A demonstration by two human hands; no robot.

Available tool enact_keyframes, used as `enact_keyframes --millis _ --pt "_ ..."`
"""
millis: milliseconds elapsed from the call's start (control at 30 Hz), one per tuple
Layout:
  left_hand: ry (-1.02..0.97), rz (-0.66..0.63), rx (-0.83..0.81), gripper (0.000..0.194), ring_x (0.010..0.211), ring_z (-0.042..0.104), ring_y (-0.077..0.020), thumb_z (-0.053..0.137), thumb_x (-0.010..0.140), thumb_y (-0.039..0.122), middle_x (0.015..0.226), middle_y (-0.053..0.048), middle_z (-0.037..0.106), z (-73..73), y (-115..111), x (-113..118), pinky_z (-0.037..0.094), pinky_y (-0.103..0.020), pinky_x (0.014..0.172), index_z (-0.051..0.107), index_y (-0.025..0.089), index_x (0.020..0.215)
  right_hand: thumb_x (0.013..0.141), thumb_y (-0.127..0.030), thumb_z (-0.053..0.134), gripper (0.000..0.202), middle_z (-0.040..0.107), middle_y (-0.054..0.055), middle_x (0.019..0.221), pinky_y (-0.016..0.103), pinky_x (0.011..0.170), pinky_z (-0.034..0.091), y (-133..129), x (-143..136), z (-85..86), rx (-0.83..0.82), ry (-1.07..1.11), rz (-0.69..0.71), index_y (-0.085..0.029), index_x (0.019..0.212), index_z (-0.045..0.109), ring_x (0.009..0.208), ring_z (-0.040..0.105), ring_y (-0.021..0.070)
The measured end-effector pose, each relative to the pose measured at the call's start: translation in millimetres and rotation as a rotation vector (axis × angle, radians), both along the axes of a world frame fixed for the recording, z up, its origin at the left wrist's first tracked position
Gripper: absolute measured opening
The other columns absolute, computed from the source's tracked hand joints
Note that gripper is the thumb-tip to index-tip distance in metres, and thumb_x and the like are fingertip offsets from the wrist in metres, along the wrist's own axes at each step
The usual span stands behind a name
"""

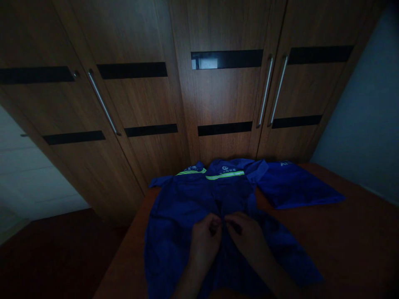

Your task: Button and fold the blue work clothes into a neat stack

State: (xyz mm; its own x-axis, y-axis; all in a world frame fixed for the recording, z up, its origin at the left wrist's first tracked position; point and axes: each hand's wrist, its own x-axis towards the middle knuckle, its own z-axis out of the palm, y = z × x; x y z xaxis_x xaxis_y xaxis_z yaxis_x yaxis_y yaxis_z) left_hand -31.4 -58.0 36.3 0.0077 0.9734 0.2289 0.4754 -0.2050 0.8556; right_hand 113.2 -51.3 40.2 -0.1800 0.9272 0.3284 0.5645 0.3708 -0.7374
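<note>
A dark blue work jacket (pixel 177 224) lies spread on the reddish-brown surface, with yellow-green reflective strips and white print across its upper part. My left hand (pixel 206 237) is closed in a pinch at the jacket's middle front opening. Close beside it on the right, my right hand (pixel 247 235) pinches the facing edge, the fingertips of both hands nearly meeting. Whatever small part of the front lies between the fingers is too dark to make out. The jacket's lower end runs out of view below my forearms.
A folded blue cloth or bag (pixel 296 185) with pale lettering lies to the jacket's right on the reddish-brown surface (pixel 349 241). Directly behind stands a tall wooden wardrobe (pixel 221 97) with metal handles (pixel 264 91). A pale wall (pixel 361 116) rises at right. The light is dim.
</note>
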Motion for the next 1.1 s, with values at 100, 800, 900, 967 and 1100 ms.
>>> enact_keyframes --millis 100,800,900,967,1100 --pt "-0.024 -0.007 -0.021 0.013 0.066 0.062 -0.015 0.052 0.074 0.013 0.069 0.001 0.066 1.0 -0.2 -0.7 0.043 -0.022 0.061 0.062 0.021 0.075 0.08 -0.016 0.048 0.023 0.068 0.005 0.09 0.031 0.077 0.048 -0.1 -0.5 -0.7 -0.004 -0.054 -0.027 -0.02 0.09 0.069 0.083 0.063 0.0182" --pt "-0.664 0.049 -0.327 0.031 0.047 0.041 -0.0067 0.072 0.063 0.044 0.052 0.007 0.05 -1.5 5.1 -2.2 0.027 -0.018 0.046 0.059 0.016 0.069 0.084 -0.021 0.055 0.008 0.061 0.004 0.088 0.033 0.074 0.044 -9.6 -8.1 -7.5 0.19 -0.19 -0.124 -0.022 0.091 0.06 0.084 0.058 0.0202" --pt "-0.708 0.066 -0.359 0.03 0.046 0.043 -0.0065 0.075 0.06 0.041 0.05 0.007 0.05 0.9 3.5 -1.6 0.029 -0.017 0.046 0.06 0.016 0.068 0.085 -0.019 0.053 0.01 0.061 0.005 0.088 0.034 0.075 0.045 -9.6 -6.3 -9.1 0.18 -0.185 -0.09 -0.021 0.092 0.06 0.083 0.058 0.0201" --pt "-0.727 0.07 -0.365 0.027 0.047 0.044 -0.0064 0.075 0.06 0.038 0.05 0.007 0.05 1.7 2.7 -1.1 0.03 -0.017 0.047 0.061 0.015 0.068 0.084 -0.018 0.053 0.011 0.062 0.005 0.088 0.034 0.075 0.045 -8.6 -5.1 -10.2 0.161 -0.176 -0.077 -0.021 0.093 0.06 0.083 0.058 0.0202" --pt "-0.743 0.098 -0.377 0.022 0.048 0.045 -0.006 0.073 0.062 0.032 0.052 0.006 0.052 1.7 2.2 -0.7 0.032 -0.016 0.048 0.061 0.015 0.069 0.084 -0.016 0.052 0.018 0.062 0.004 0.089 0.033 0.076 0.046 -7.1 -4.2 -11.3 0.137 -0.146 -0.044 -0.021 0.1 0.059 0.084 0.058 0.0192"
